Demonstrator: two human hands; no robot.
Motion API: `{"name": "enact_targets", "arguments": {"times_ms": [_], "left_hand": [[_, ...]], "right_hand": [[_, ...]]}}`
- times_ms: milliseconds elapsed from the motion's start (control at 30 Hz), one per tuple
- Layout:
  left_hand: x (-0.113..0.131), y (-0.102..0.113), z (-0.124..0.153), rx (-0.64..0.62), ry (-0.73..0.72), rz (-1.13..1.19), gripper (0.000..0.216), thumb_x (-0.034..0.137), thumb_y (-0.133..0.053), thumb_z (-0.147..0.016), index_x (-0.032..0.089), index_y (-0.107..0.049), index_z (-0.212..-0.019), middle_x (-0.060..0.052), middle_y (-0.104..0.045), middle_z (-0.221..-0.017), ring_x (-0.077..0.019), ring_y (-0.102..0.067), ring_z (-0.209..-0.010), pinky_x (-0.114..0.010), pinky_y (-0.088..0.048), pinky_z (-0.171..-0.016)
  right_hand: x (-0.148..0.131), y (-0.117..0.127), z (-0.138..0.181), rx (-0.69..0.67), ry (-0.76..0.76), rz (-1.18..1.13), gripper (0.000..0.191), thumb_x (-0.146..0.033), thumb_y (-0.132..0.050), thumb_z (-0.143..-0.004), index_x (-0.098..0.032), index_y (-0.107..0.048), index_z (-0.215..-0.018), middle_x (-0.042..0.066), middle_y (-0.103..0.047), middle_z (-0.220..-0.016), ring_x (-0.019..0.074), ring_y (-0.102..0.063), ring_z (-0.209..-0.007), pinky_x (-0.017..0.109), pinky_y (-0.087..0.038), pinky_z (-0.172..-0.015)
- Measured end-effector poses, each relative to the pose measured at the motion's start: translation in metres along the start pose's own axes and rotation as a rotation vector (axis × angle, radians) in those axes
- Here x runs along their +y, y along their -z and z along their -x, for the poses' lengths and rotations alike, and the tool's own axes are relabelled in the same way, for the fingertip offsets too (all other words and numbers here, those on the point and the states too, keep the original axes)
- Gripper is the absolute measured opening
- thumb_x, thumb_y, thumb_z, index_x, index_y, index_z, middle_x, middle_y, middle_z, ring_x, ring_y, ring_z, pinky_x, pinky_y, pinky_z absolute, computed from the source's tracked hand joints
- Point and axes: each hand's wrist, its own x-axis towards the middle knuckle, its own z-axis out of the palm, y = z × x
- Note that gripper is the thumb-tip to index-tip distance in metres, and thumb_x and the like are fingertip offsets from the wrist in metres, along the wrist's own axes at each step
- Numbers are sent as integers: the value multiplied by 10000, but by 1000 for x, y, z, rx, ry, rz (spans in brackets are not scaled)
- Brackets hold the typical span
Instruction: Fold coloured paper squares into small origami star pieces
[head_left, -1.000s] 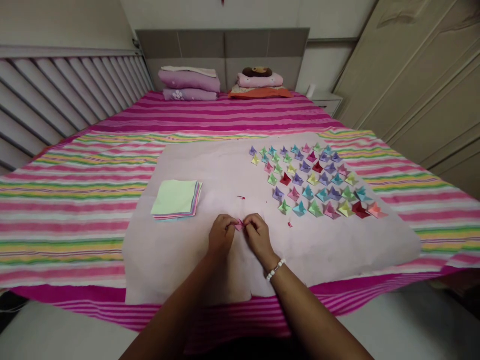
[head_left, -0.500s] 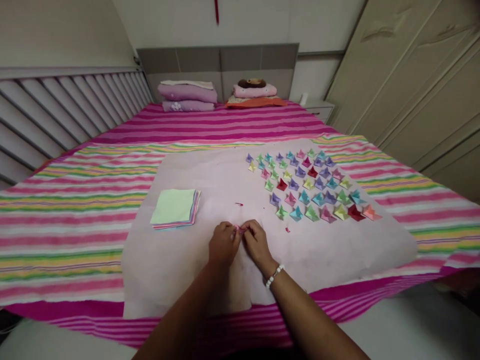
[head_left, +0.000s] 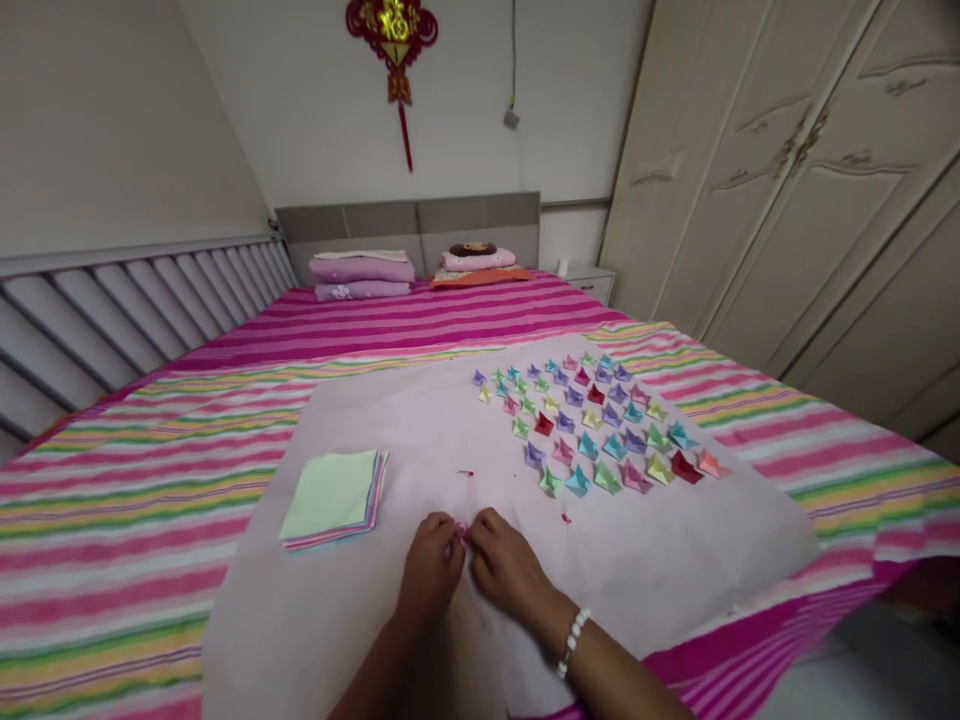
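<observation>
Between the fingertips of both hands is a small piece of pink folded paper (head_left: 462,531), mostly hidden by the fingers. My left hand (head_left: 433,562) pinches it from the left side. From the right, my right hand (head_left: 506,562), with a white bead bracelet (head_left: 574,642) on the wrist, pinches its other edge. Just beyond the hands a small red scrap (head_left: 466,473) lies on the pale sheet (head_left: 405,420). Another red scrap (head_left: 566,518) lies to the right. Rows of small folded paper boats (head_left: 608,477) in many colours cover the sheet's right part.
A stack of square coloured papers (head_left: 330,497), pale green on top, lies at the left. The sheet is spread on a bed with a striped cover (head_left: 142,500). Folded bedding (head_left: 361,272) rests by the headboard (head_left: 480,225). A slatted rail (head_left: 150,300) runs along the left.
The camera view has tilted up, so everything sits lower and more of the wall shows. Both hands still pinch the pink paper, with the fingers slightly shifted.
</observation>
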Motion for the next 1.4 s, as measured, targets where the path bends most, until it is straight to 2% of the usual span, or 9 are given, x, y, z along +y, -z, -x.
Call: {"name": "enact_targets", "arguments": {"times_ms": [133, 333, 500, 700, 767, 900, 1167, 1267, 1400], "left_hand": [[-4, 1, -4, -27, -19, 74, 238, 121, -450, -814, 179, -678, -846, -87, -646, -937, -202, -645, -880, -359, -552, -799], [-4, -7, 10, 329, 30, 20, 320, 231, -507, -847, 175, -579, -1154, -147, -591, -1179, -270, -582, -1111, -442, -533, -878], [-15, -31, 46, 400, -240, -133, 315, 138, -531, -795, 238, -615, -1082, -117, -665, -1101, -260, -635, -1007, -450, -512, -856], [-17, -46, 57, 442, -270, -98, 323, 44, -488, -756, 264, -654, -925, -87, -720, -1000, -230, -669, -928, -404, -492, -813], [-15, -45, 55, 432, -274, -98, 327, 32, -480, -739, 265, -655, -887, -79, -726, -979, -226, -671, -916, -398, -485, -808], [-13, -44, 53, 403, -269, -86, 320, 22, -472, -712, 261, -646, -835, -71, -727, -950, -224, -668, -899, -394, -472, -813], [-11, -43, 55, 353, -236, -29, 317, 14, -472, -697, 257, -637, -816, -64, -718, -980, -228, -657, -915, -405, -466, -830], [-7, -39, 55, 348, -246, -19, 320, 9, -466, -708, 247, -630, -844, -64, -710, -985, -226, -648, -922, -401, -472, -814], [1, -24, 57, 332, -253, -2, 312, 9, -461, -754, 221, -627, -911, -87, -685, -1007, -215, -635, -955, -386, -501, -825]], "right_hand": [[1, 10, -2, -112, 52, 186, 216, -46, -472, -790, -189, -617, -859, 55, -578, -817, 192, -533, -747, 283, -426, -651], [14, 30, -35, 30, -42, 15, 216, -29, -533, -764, -188, -579, -625, -6, -578, -664, 132, -540, -621, 218, -396, -582], [51, 53, -95, 209, -226, 125, 234, -37, -506, -780, -173, -593, -612, 26, -593, -663, 156, -537, -620, 249, -373, -576], [87, 55, -151, 227, -398, 294, 238, -100, -569, -836, -152, -608, -607, 78, -637, -709, 194, -605, -691, 297, -428, -625], [93, 50, -159, 205, -442, 332, 131, -187, -579, -882, -136, -653, -786, 84, -660, -850, 192, -628, -784, 319, -488, -696], [101, 40, -165, 158, -521, 376, 276, -306, -559, -919, -177, -570, -1163, 89, -588, -1184, 205, -612, -984, 391, -528, -827], [99, 37, -165, 147, -533, 407, 208, -259, -564, -912, -151, -613, -1083, 109, -620, -1112, 217, -616, -967, 383, -514, -823], [86, 40, -159, 185, -487, 392, 131, -135, -556, -869, -121, -662, -945, 167, -652, -979, 266, -619, -948, 367, -475, -790], [58, 32, -140, 205, -370, 300, 271, -74, -528, -808, -117, -637, -1053, 164, -634, -1025, 271, -602, -965, 361, -446, -809]]}}
